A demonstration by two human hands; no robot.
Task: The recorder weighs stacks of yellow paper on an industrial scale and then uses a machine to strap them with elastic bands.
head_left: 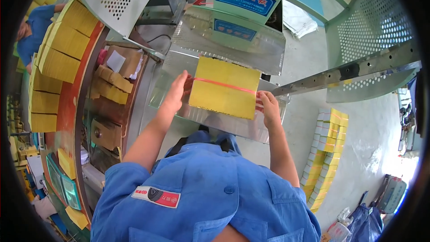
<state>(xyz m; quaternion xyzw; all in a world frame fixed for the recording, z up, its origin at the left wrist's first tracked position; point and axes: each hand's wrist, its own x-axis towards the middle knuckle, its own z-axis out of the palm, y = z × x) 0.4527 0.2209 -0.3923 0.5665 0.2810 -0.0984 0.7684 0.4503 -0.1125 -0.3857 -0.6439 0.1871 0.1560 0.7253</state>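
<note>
Noting first the pale green machine (242, 15), beyond the metal worktop (215, 123) where our yellow bundle (224, 98) lies flat. Its long axis runs left to right across our front, the right end dipping slightly toward us; it sits between our two hands. Left hand (176, 92): just beside the left end, the bundle lying to its right, thumb and fingers apart; contact unclear. Right hand (269, 106): nearer, fingers bent at the right end, where the red band (226, 85) reaches the edge; whether they are clamped we cannot tell. Band follows the long axis.
</note>
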